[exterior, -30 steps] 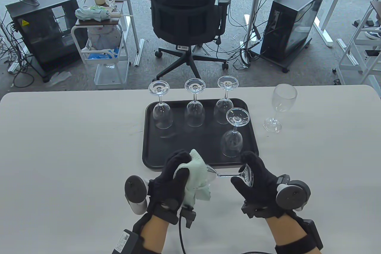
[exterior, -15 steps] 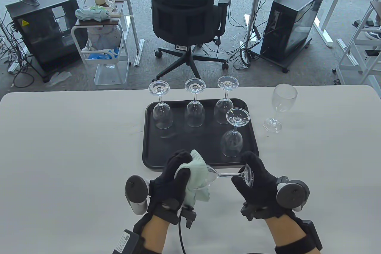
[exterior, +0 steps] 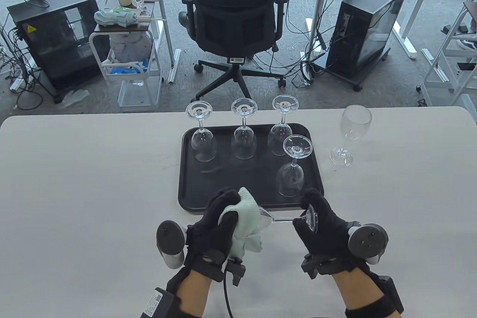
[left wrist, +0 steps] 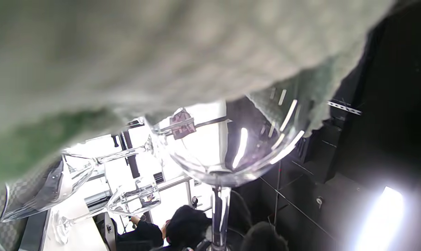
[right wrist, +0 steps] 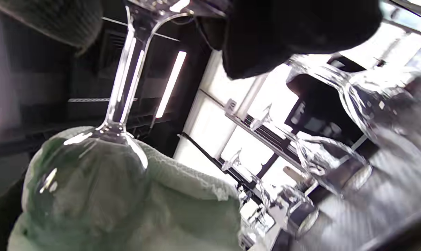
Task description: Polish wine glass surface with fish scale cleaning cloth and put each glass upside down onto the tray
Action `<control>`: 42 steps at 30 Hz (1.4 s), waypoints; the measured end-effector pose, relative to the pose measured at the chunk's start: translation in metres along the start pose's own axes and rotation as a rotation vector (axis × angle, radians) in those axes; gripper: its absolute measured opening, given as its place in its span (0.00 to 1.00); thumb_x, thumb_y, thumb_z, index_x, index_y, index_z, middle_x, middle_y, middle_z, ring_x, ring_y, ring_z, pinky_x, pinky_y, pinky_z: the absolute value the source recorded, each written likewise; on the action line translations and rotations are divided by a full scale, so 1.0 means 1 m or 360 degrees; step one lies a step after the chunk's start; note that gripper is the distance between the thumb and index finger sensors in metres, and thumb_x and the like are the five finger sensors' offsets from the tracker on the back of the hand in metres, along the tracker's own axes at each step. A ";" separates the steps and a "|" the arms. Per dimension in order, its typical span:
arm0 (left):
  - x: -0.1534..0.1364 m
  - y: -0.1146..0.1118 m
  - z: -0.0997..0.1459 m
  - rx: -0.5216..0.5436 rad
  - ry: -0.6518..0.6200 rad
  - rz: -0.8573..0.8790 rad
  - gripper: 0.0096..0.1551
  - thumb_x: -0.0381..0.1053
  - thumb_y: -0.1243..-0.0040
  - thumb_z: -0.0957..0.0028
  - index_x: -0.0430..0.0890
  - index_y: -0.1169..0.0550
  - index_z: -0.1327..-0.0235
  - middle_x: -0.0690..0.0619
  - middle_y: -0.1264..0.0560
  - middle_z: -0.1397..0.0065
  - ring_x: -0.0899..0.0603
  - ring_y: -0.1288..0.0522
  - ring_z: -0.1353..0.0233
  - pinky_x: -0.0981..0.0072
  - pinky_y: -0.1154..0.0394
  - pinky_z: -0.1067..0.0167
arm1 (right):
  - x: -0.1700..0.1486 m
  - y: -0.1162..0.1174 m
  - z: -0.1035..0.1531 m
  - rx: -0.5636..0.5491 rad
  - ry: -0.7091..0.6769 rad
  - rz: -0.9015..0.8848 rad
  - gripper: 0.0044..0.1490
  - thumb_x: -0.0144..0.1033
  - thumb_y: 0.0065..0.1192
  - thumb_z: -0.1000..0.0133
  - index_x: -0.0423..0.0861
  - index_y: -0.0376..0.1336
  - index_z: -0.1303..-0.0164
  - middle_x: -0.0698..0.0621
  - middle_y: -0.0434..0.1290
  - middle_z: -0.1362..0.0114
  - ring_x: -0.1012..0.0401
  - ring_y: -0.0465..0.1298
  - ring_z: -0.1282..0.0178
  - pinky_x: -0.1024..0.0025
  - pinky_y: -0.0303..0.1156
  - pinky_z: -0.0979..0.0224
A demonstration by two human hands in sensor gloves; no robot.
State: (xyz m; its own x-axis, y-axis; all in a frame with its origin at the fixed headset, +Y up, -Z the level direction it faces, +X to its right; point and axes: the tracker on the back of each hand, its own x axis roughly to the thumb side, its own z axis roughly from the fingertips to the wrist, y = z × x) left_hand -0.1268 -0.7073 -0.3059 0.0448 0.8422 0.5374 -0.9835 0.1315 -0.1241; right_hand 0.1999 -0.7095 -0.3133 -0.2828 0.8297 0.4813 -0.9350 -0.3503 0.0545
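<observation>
**Glass held sideways between two gloved hands, four already upended on the tray**

While the left hand (exterior: pixel 218 221) curls its fingers (exterior: pixel 223 198) round a pale green cleaning cloth (exterior: pixel 246 221) wrapped about the bowl, the right hand (exterior: pixel 320 228) pinches the foot of the same wine glass (exterior: pixel 285 218) between thumb and fingertips. That held glass lies on its side in the air, stem running left to right, just above the near edge of the tray (exterior: pixel 190 169). From the left wrist view the cloth (left wrist: pixel 161 52) drapes over the rim end of the bowl (left wrist: pixel 228 146), with the stem leading away toward the dark glove. From the right wrist view the stem (right wrist: pixel 121 87) rises out of the cloth-backed bowl (right wrist: pixel 88 181) up to the black fingers (right wrist: pixel 283 31) gripping the foot.

Beyond the hands, the black tray sits in the middle of the white surface (exterior: pixel 74 183). Four glasses stand on it upside down, feet up: three in a row along the far side, at left (exterior: pixel 203 139), middle (exterior: pixel 244 139) and right (exterior: pixel 281 135), and a fourth (exterior: pixel 291 172) nearer, toward the tray's right side. To the right of the tray, apart from it, one more glass (exterior: pixel 350 135) stands upright on the surface.

Past the far edge of the surface an office chair (exterior: pixel 234 16) stands on the carpet, with a dark cabinet at far left (exterior: pixel 56 42) and another at far right (exterior: pixel 369 31).
</observation>
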 end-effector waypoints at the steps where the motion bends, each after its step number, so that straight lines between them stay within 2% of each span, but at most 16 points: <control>1: 0.001 0.001 0.000 0.0015 -0.0011 -0.0045 0.33 0.74 0.46 0.44 0.62 0.31 0.28 0.52 0.39 0.18 0.36 0.34 0.23 0.41 0.20 0.47 | 0.000 0.000 0.000 0.0056 -0.0010 -0.0046 0.53 0.69 0.59 0.45 0.51 0.44 0.19 0.36 0.63 0.29 0.48 0.78 0.55 0.59 0.80 0.59; 3: 0.001 0.001 -0.001 -0.0011 -0.0001 -0.0007 0.33 0.73 0.46 0.44 0.62 0.31 0.28 0.51 0.39 0.18 0.36 0.35 0.23 0.39 0.20 0.46 | 0.004 0.000 0.002 -0.0010 -0.0182 0.0185 0.57 0.69 0.60 0.45 0.52 0.38 0.19 0.37 0.60 0.24 0.46 0.78 0.51 0.56 0.80 0.54; 5: -0.003 0.004 0.000 0.0033 0.0079 0.0037 0.33 0.74 0.47 0.43 0.62 0.31 0.28 0.51 0.39 0.18 0.36 0.34 0.24 0.40 0.19 0.47 | 0.011 0.001 0.003 -0.0041 -0.0471 0.0486 0.60 0.67 0.62 0.46 0.53 0.33 0.20 0.39 0.55 0.20 0.47 0.77 0.46 0.56 0.81 0.48; 7: -0.005 0.003 0.000 -0.0010 0.0120 0.0144 0.33 0.73 0.47 0.42 0.61 0.31 0.27 0.51 0.40 0.17 0.35 0.35 0.23 0.39 0.20 0.46 | 0.015 0.001 0.004 -0.0129 -0.0589 0.0613 0.60 0.66 0.62 0.46 0.53 0.32 0.21 0.39 0.56 0.21 0.49 0.78 0.46 0.59 0.83 0.49; 9: -0.005 0.001 0.001 0.0004 0.0101 0.0105 0.33 0.74 0.48 0.42 0.62 0.32 0.27 0.51 0.40 0.17 0.36 0.35 0.23 0.40 0.20 0.46 | 0.012 0.001 0.003 -0.0166 -0.0481 0.0446 0.55 0.65 0.61 0.44 0.53 0.37 0.20 0.38 0.59 0.25 0.49 0.78 0.49 0.61 0.83 0.52; 11: -0.007 0.000 0.002 0.0020 0.0116 0.0117 0.33 0.74 0.50 0.42 0.62 0.33 0.27 0.51 0.40 0.17 0.36 0.35 0.23 0.41 0.20 0.46 | 0.006 0.001 0.001 -0.0099 -0.0140 0.0071 0.52 0.68 0.57 0.44 0.52 0.43 0.19 0.37 0.63 0.28 0.49 0.78 0.55 0.62 0.80 0.58; 12: -0.008 0.000 0.001 0.0008 0.0104 0.0114 0.33 0.74 0.50 0.42 0.61 0.33 0.26 0.51 0.40 0.17 0.36 0.35 0.23 0.40 0.20 0.46 | 0.005 0.000 0.001 -0.0077 0.0010 0.0011 0.54 0.71 0.55 0.44 0.52 0.41 0.18 0.37 0.63 0.29 0.50 0.78 0.56 0.62 0.79 0.60; 14: -0.007 0.003 -0.001 0.0002 0.0102 0.0078 0.33 0.72 0.50 0.41 0.59 0.33 0.26 0.50 0.40 0.17 0.35 0.36 0.22 0.37 0.22 0.42 | 0.006 -0.003 0.002 -0.0116 0.0007 0.0005 0.55 0.73 0.55 0.44 0.54 0.39 0.18 0.36 0.64 0.29 0.49 0.78 0.56 0.61 0.79 0.60; 17: -0.009 0.012 -0.001 0.0120 0.0111 0.0092 0.30 0.68 0.50 0.40 0.56 0.30 0.28 0.50 0.38 0.18 0.36 0.34 0.22 0.34 0.25 0.37 | 0.024 -0.017 0.000 -0.0284 -0.0095 0.0199 0.54 0.73 0.54 0.43 0.56 0.37 0.19 0.37 0.65 0.29 0.50 0.78 0.55 0.62 0.79 0.59; 20: -0.010 0.022 -0.001 0.0199 0.0124 0.0129 0.29 0.66 0.50 0.40 0.55 0.28 0.29 0.50 0.37 0.18 0.36 0.34 0.22 0.34 0.26 0.36 | 0.047 -0.022 -0.003 -0.0350 -0.0190 0.0514 0.55 0.75 0.56 0.43 0.59 0.35 0.21 0.37 0.64 0.29 0.51 0.77 0.54 0.62 0.79 0.58; 21: -0.009 0.027 -0.001 0.0225 0.0116 0.0124 0.29 0.66 0.50 0.40 0.55 0.28 0.30 0.50 0.36 0.19 0.36 0.34 0.23 0.34 0.26 0.36 | 0.059 -0.017 -0.007 -0.0379 -0.0268 0.0810 0.54 0.75 0.56 0.43 0.59 0.35 0.21 0.38 0.64 0.29 0.52 0.77 0.54 0.63 0.79 0.57; 23: -0.008 0.033 -0.001 0.0262 0.0122 0.0132 0.29 0.66 0.49 0.40 0.55 0.27 0.31 0.50 0.35 0.20 0.36 0.32 0.24 0.36 0.25 0.38 | 0.068 0.001 -0.016 -0.0341 -0.0294 0.1153 0.54 0.77 0.55 0.42 0.59 0.34 0.22 0.39 0.63 0.28 0.53 0.77 0.53 0.65 0.79 0.56; 29: -0.011 0.042 0.000 0.0309 0.0152 0.0151 0.28 0.66 0.49 0.40 0.54 0.27 0.31 0.50 0.33 0.21 0.37 0.31 0.26 0.36 0.25 0.39 | 0.066 0.068 -0.066 -0.0090 -0.0171 0.1684 0.50 0.75 0.59 0.43 0.56 0.41 0.26 0.38 0.59 0.27 0.51 0.75 0.50 0.62 0.78 0.53; 34: -0.013 0.043 0.000 0.0311 0.0169 0.0156 0.28 0.66 0.49 0.40 0.54 0.26 0.32 0.50 0.33 0.21 0.37 0.31 0.26 0.37 0.25 0.39 | 0.056 0.099 -0.097 0.0015 -0.0031 0.1826 0.49 0.75 0.60 0.44 0.55 0.45 0.27 0.38 0.59 0.26 0.51 0.75 0.49 0.62 0.78 0.53; 38: -0.013 0.044 0.000 0.0309 0.0168 0.0153 0.28 0.67 0.49 0.40 0.54 0.26 0.31 0.50 0.33 0.21 0.37 0.31 0.26 0.37 0.25 0.39 | 0.061 0.110 -0.115 0.0040 0.0059 0.1867 0.47 0.73 0.62 0.44 0.56 0.47 0.26 0.37 0.59 0.25 0.49 0.75 0.47 0.60 0.78 0.51; 42: -0.012 0.045 0.000 0.0315 0.0160 0.0162 0.28 0.67 0.49 0.40 0.55 0.26 0.32 0.50 0.33 0.21 0.37 0.30 0.26 0.37 0.25 0.39 | 0.061 0.117 -0.133 0.0124 0.0222 0.1913 0.45 0.70 0.62 0.44 0.59 0.53 0.21 0.38 0.51 0.15 0.37 0.70 0.30 0.48 0.76 0.38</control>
State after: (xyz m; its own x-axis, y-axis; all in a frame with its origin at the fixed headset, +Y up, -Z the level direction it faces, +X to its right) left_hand -0.1712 -0.7119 -0.3182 -0.0489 0.8950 0.4434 -0.9986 -0.0535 -0.0021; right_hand 0.0450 -0.6423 -0.3940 -0.9866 -0.0053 0.1630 -0.0457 -0.9505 -0.3074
